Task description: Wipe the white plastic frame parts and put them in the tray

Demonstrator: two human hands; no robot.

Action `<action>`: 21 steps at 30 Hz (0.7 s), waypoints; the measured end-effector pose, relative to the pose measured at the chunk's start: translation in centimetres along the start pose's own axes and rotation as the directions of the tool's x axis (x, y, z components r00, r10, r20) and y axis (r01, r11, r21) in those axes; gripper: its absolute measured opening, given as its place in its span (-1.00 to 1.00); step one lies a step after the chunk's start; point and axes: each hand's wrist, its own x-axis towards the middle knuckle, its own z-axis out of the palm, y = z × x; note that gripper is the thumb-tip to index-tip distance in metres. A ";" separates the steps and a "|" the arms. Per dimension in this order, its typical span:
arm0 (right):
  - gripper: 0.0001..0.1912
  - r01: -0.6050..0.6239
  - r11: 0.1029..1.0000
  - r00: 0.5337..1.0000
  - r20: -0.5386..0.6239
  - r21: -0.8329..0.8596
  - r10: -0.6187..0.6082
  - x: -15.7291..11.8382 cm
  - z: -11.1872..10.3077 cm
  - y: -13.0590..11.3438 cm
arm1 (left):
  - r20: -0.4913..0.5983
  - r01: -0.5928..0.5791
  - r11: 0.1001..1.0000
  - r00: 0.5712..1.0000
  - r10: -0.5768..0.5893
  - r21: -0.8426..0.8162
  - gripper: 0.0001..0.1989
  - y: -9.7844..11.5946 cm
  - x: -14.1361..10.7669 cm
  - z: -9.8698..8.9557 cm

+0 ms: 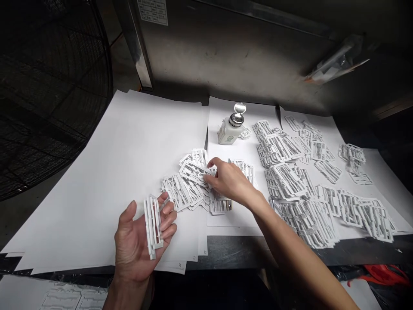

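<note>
My left hand [138, 245] is palm up at the lower centre-left, its fingers curled round a few white plastic frames [151, 226]. In the middle, my right hand [227, 178] reaches over a loose pile of similar white frames [177, 191]. Its thumb and index finger are apart at the right end of a frame [193, 172] on top of the pile, and nothing shows between them. More frames lie partly hidden beneath the right hand. Behind that hand stands a white bottle [229, 132] with a metal top, its round lid raised.
Several heaps of white frames [287, 181] spread over the paper on the right. Large white paper sheets [138, 129] cover the table. A metal panel [226, 56] rises behind, with a plastic bag [338, 60] on it. A fan guard [54, 86] stands at the left.
</note>
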 end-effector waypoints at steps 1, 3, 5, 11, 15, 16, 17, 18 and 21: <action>-0.72 -0.001 1.000 1.000 0.005 0.004 0.001 0.3 0.1 0.1 | -0.006 0.004 1.000 1.000 -0.004 -0.004 -0.61 0.0 0.0 -0.1; -0.79 -0.002 1.000 1.000 0.011 0.022 0.002 0.5 0.1 0.2 | -0.060 -0.021 1.000 0.998 0.022 0.002 -0.66 0.2 0.1 -0.2; -0.82 -0.005 0.998 1.000 0.028 0.057 0.003 0.6 0.0 0.4 | -0.132 -0.031 0.998 0.991 0.037 0.046 -0.67 0.4 0.2 -0.2; -0.77 -0.010 0.933 0.964 0.253 0.359 -0.087 -0.4 -1.6 1.4 | -0.377 0.135 0.976 0.924 -0.063 0.169 -0.71 0.3 0.3 -0.2; -0.74 -0.168 0.652 0.929 0.339 0.740 -0.146 -3.2 -1.6 2.7 | -0.242 0.173 0.981 0.959 -0.147 0.091 -0.60 -0.4 0.3 -0.5; -0.74 -0.203 0.589 0.928 0.345 0.783 -0.139 -4.0 -1.3 3.0 | -0.200 0.188 0.980 0.965 -0.172 0.065 -0.59 -0.6 0.3 -0.5; -0.74 -0.231 0.535 0.929 0.348 0.813 -0.127 -4.9 -1.0 3.2 | -0.174 0.208 0.977 0.965 -0.196 0.048 -0.60 -0.9 0.3 -0.5; -0.75 -0.256 0.487 0.929 0.351 0.835 -0.114 -5.8 -0.7 3.5 | -0.163 0.225 0.973 0.963 -0.216 0.045 -0.60 -1.2 0.3 -0.4; -0.74 -0.295 0.369 0.937 0.343 0.881 -0.069 -8.1 0.3 4.0 | -0.158 0.255 0.961 0.959 -0.237 0.106 -0.54 -1.8 0.3 0.1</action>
